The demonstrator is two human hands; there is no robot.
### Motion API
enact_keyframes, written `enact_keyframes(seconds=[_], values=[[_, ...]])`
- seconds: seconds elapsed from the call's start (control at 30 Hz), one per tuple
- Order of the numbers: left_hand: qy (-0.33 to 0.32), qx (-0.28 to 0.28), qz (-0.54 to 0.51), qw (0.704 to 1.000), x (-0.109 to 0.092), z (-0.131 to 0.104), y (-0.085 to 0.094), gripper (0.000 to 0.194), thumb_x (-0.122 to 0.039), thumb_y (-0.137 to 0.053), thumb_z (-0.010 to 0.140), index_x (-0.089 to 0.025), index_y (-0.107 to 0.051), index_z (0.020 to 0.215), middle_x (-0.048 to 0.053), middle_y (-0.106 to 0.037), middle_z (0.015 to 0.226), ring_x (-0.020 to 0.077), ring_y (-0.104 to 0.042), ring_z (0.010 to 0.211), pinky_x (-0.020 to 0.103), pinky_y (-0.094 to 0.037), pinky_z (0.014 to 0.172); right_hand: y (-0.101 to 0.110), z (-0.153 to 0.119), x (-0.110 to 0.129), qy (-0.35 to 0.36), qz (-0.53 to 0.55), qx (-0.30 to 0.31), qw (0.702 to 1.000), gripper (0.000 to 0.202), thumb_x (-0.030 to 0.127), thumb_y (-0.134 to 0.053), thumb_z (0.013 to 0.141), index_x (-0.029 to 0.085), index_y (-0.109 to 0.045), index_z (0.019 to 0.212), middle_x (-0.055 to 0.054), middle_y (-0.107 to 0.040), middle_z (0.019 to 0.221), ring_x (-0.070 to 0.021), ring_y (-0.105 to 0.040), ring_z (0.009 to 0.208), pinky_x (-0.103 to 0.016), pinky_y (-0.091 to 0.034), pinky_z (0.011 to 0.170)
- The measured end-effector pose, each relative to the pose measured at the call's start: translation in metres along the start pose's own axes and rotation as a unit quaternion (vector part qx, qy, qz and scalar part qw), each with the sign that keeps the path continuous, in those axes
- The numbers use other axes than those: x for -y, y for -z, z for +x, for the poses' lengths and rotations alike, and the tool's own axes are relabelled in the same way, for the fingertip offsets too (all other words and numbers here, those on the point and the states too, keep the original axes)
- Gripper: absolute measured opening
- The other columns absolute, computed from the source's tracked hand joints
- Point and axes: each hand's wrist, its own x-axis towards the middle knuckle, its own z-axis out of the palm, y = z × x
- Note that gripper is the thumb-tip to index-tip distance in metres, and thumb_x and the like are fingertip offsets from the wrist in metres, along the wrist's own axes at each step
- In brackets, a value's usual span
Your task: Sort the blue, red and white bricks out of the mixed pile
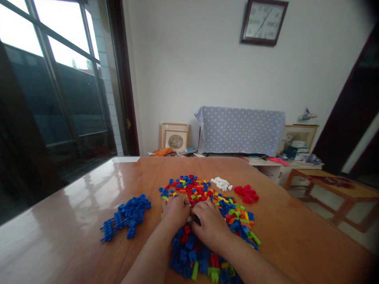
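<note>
A large mixed pile of small plastic blocks [189,252] in blue, red, green, yellow and orange spreads over the middle of the table. My left hand [176,211] rests at the pile's left side, its fingers curled in, and what they may hold is too small to name. Beside it, my right hand [209,225] lies over the pile with bent fingers; their tips are partly hidden among the blocks. Something whitish shows between the two hands.
On the wooden table [74,221], blue blocks [127,215] form a group at left. White pieces [221,184] and red pieces [246,194] lie in small groups beyond the pile, to the right. A low wooden stool [340,185] stands right of the table.
</note>
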Motion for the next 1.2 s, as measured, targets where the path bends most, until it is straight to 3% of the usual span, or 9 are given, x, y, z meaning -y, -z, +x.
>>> enact_keyframes(seconds=[0.2,0.3,0.43,0.53,0.77,1.07,1.2], values=[[-0.004,-0.027,-0.059,0.998,0.000,0.004,0.002,0.026,-0.023,-0.055,0.079,-0.022,-0.070,0.100,0.006,-0.075,0.092,0.0242,-0.065,0.090,0.033,-0.043,0.080,0.010,0.001,-0.001,0.008,0.032,-0.045,0.998,0.007,0.022,-0.066,0.080,0.021,-0.059,0.080,-0.002,-0.064,0.090,-0.0212,-0.052,0.096,-0.033,-0.037,0.086],[-0.028,-0.045,-0.182,0.982,-0.004,0.006,0.005,0.028,-0.023,-0.051,0.082,-0.019,-0.069,0.103,0.007,-0.074,0.094,0.0211,-0.065,0.088,0.029,-0.044,0.076,0.017,0.002,-0.006,-0.007,0.110,-0.087,0.990,0.007,0.026,-0.060,0.086,0.021,-0.059,0.081,-0.002,-0.063,0.087,-0.0192,-0.054,0.089,-0.031,-0.040,0.081],[-0.022,-0.019,-0.426,0.904,-0.017,0.001,0.013,0.031,-0.027,-0.050,0.082,-0.016,-0.066,0.106,0.006,-0.071,0.092,0.0166,-0.064,0.080,0.025,-0.046,0.069,0.018,0.005,-0.022,-0.072,0.299,-0.100,0.946,0.017,0.037,-0.057,0.090,0.021,-0.058,0.085,0.001,-0.059,0.076,-0.0153,-0.052,0.070,-0.028,-0.041,0.065],[0.006,0.032,-0.518,0.855,-0.027,-0.005,0.018,0.036,-0.034,-0.058,0.078,-0.016,-0.065,0.109,0.003,-0.069,0.086,0.0142,-0.061,0.073,0.023,-0.044,0.062,0.018,0.007,-0.032,-0.111,0.398,-0.088,0.906,0.024,0.045,-0.060,0.087,0.021,-0.058,0.085,0.002,-0.058,0.072,-0.0147,-0.052,0.067,-0.027,-0.042,0.061],[0.017,0.096,-0.575,0.813,-0.034,-0.012,0.016,0.043,-0.040,-0.064,0.078,-0.019,-0.063,0.115,0.004,-0.070,0.096,0.0134,-0.063,0.076,0.023,-0.045,0.065,0.027,0.004,-0.033,-0.140,0.483,-0.066,0.862,0.032,0.047,-0.061,0.087,0.022,-0.061,0.107,-0.001,-0.068,0.089,-0.0170,-0.061,0.076,-0.028,-0.048,0.066],[-0.039,0.118,-0.566,0.815,-0.043,-0.017,0.013,0.044,-0.041,-0.076,0.075,-0.015,-0.067,0.108,0.007,-0.072,0.096,0.0170,-0.065,0.082,0.027,-0.048,0.074,0.031,0.003,-0.032,-0.144,0.531,-0.042,0.834,0.029,0.045,-0.067,0.082,0.021,-0.061,0.097,0.000,-0.066,0.082,-0.0163,-0.061,0.075,-0.027,-0.047,0.065],[-0.062,0.127,-0.580,0.802,-0.046,-0.017,0.009,0.056,-0.039,-0.076,0.076,-0.016,-0.059,0.125,0.006,-0.071,0.092,0.0188,-0.067,0.083,0.031,-0.050,0.080,0.035,0.003,-0.033,-0.158,0.526,-0.029,0.835,0.036,0.050,-0.071,0.079,0.021,-0.059,0.097,0.002,-0.062,0.077,-0.0144,-0.057,0.069,-0.026,-0.044,0.061]])
